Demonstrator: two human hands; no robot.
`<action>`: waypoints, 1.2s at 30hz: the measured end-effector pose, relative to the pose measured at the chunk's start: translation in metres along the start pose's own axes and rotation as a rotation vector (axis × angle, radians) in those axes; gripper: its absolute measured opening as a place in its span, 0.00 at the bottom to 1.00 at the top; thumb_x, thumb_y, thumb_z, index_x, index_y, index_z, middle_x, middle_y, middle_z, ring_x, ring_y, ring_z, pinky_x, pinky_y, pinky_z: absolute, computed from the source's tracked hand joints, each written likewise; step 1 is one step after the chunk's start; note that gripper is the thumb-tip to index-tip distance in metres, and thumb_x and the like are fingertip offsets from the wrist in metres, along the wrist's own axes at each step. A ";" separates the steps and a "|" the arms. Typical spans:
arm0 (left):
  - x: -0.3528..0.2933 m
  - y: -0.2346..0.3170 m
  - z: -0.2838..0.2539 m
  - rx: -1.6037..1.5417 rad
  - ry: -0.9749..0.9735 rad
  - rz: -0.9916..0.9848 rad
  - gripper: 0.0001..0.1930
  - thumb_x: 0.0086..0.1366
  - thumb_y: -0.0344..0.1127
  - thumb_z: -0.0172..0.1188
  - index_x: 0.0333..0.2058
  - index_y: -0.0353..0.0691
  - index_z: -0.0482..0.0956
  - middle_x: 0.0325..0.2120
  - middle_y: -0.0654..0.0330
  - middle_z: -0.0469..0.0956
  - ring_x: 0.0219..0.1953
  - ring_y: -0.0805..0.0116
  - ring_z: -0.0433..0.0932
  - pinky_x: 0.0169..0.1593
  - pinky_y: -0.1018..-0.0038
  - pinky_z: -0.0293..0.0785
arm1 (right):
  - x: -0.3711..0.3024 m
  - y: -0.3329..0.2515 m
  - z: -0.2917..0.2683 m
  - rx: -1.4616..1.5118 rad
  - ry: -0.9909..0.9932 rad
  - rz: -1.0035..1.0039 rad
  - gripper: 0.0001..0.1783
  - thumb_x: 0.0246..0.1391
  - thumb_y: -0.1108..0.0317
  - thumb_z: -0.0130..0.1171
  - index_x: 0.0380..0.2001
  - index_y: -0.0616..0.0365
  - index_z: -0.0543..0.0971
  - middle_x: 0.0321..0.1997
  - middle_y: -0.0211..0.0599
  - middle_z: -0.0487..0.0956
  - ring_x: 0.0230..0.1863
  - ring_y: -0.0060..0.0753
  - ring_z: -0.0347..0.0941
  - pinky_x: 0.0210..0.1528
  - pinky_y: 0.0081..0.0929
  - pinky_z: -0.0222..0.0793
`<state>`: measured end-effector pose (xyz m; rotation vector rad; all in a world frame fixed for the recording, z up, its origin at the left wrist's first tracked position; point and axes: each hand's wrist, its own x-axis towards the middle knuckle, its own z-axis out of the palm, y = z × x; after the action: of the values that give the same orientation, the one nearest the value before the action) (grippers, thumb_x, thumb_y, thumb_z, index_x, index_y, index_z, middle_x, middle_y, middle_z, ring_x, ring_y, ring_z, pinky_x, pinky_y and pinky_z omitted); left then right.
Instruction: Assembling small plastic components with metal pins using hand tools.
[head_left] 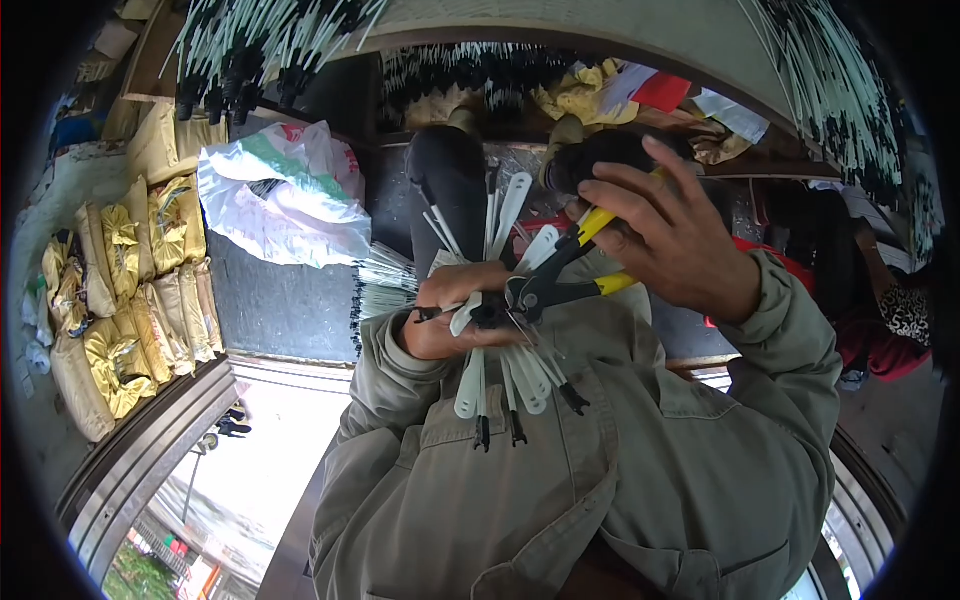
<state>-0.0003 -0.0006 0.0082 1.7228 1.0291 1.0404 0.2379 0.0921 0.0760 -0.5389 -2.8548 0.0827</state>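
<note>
In front of my chest, my left hand is closed around a bundle of thin white rods with black tips and flat, rounded white strips, which fan out above and below the fist. My right hand has hold of the upper handle of cutting pliers with yellow and black grips. Its fingers are partly spread, and the lower handle stands apart from the upper one. The head of the pliers lies against the bundle, beside my left fist. What sits between the jaws is too small to tell.
A white plastic bag stands to the left, beside stacked brown and yellow wrapped packages. More white rods lie near my left forearm. Rod bundles hang over the ledge ahead. Another person's arm shows at far right.
</note>
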 end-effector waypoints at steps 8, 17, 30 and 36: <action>-0.002 0.000 -0.005 -0.070 -0.051 0.029 0.25 0.37 0.36 0.74 0.35 0.32 0.75 0.26 0.56 0.77 0.26 0.62 0.78 0.28 0.75 0.72 | 0.010 0.002 -0.010 -0.113 -0.008 -0.088 0.05 0.44 0.68 0.54 0.26 0.55 0.72 0.44 0.35 0.68 0.46 0.37 0.68 0.57 0.49 0.56; 0.004 -0.002 -0.006 -0.241 -0.172 0.097 0.19 0.40 0.29 0.72 0.31 0.32 0.74 0.25 0.54 0.76 0.27 0.61 0.78 0.30 0.73 0.70 | 0.029 0.041 -0.014 -0.180 -0.012 -0.455 0.07 0.37 0.66 0.56 0.22 0.53 0.71 0.40 0.36 0.70 0.35 0.35 0.67 0.41 0.36 0.65; -0.007 0.000 0.002 -0.001 0.105 -0.009 0.13 0.44 0.23 0.59 0.33 0.33 0.75 0.21 0.56 0.74 0.22 0.63 0.76 0.26 0.75 0.69 | 0.010 -0.003 0.016 -0.661 0.358 -0.125 0.19 0.46 0.58 0.62 0.44 0.40 0.74 0.48 0.22 0.63 0.50 0.20 0.62 0.61 0.43 0.47; -0.005 0.000 0.002 -0.116 0.100 -0.069 0.15 0.44 0.24 0.59 0.36 0.36 0.76 0.22 0.57 0.75 0.23 0.65 0.77 0.27 0.76 0.70 | -0.017 -0.028 0.039 -0.558 0.333 0.019 0.08 0.44 0.61 0.63 0.26 0.45 0.74 0.47 0.23 0.64 0.52 0.24 0.61 0.62 0.49 0.42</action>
<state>0.0003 -0.0054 0.0068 1.5446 1.0623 1.1285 0.2341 0.0597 0.0376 -0.6092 -2.5203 -0.7451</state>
